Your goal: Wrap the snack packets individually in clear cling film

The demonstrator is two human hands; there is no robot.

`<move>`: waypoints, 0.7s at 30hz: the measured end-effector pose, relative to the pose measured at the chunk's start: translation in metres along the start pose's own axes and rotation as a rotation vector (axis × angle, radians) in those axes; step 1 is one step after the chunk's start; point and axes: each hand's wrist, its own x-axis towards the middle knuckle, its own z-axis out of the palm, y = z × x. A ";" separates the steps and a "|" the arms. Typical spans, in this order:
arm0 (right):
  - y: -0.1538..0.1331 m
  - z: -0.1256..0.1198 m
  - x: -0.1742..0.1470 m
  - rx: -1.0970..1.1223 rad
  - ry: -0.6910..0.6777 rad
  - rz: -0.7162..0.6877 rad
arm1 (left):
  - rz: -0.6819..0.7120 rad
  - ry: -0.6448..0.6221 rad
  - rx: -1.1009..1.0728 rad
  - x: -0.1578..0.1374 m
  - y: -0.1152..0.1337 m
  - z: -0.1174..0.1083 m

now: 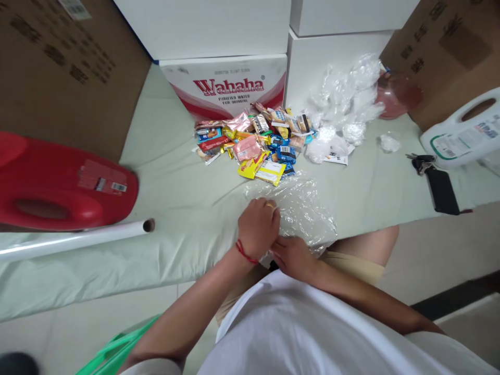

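Note:
A thin sheet of clear plastic film (pixel 308 211) lies crinkled near the front edge of the table. My left hand (pixel 258 225), wearing a ring and a red string bracelet, is curled closed at the film's left side. Just below it, my right hand (pixel 295 258) has its fingers pinched on the film's near edge, close to my left fingers. The exact grip of both hands is partly hidden. Beyond the film sits a pile of small wrapped snacks (pixel 250 148), with yellow, blue, pink and red packets.
Crumpled clear plastic (pixel 344 104) is heaped right of the snacks, before white boxes. A Wahaha carton (pixel 230 86) stands behind. To the left are a red jug (pixel 70 182) and a white roll (pixel 78 239); to the right, a white jug (pixel 464 130), keys (pixel 422 162) and a phone (pixel 442 190).

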 end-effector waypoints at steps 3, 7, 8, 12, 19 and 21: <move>-0.004 -0.002 0.000 -0.039 -0.039 -0.008 | -0.033 -0.144 0.048 0.007 -0.002 0.008; -0.007 0.005 -0.001 -0.062 -0.046 -0.160 | -0.114 -0.117 0.061 0.023 -0.026 0.017; -0.009 0.007 0.000 -0.057 -0.068 -0.196 | -0.120 -0.098 0.055 0.025 -0.029 0.019; -0.021 -0.003 0.008 0.023 -0.157 -0.256 | -0.127 -0.048 0.048 0.026 -0.031 0.030; -0.022 -0.048 0.030 0.281 0.118 -0.090 | 0.030 -0.141 0.096 0.002 -0.028 0.054; -0.003 -0.047 0.038 0.162 0.234 -0.011 | 0.096 -0.183 0.091 -0.003 -0.030 0.053</move>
